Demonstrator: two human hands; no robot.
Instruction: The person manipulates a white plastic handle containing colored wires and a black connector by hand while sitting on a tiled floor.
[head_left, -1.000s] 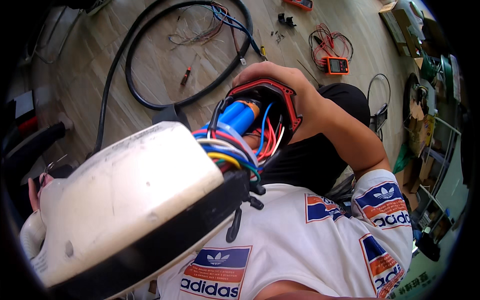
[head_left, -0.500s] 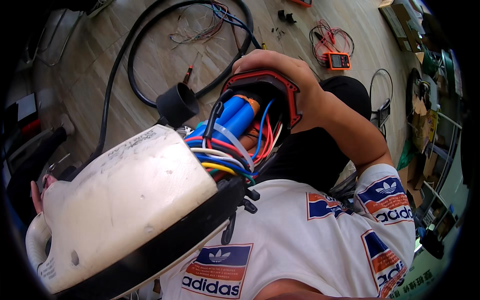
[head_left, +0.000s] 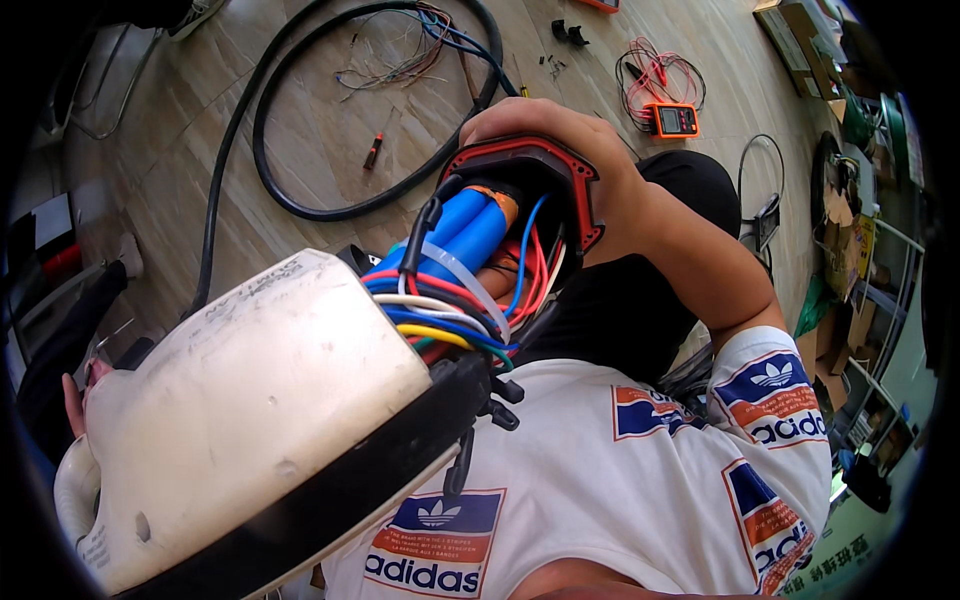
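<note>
A large white casing with a black lower part, looking like an EV charging gun's body, slants across the lower left, close to me. From its open end come thick blue cables and thinner red, white, yellow, green and blue wires. My right hand is closed around a black shell with a red rim; the cables run into it. Fingers of my left hand show behind the casing near its white handle, against the casing; the rest of that hand is hidden.
A thick black cable loops on the floor, with thin loose wires inside the loop and a red-and-black tool. Farther right lie an orange multimeter with leads and black clips. Boxes and a shelf stand right.
The black cup-shaped ring beyond the casing has dropped down behind it, so only a small part shows and the red-and-black tool is uncovered. The casing has shifted slightly; my right hand keeps its grip.
</note>
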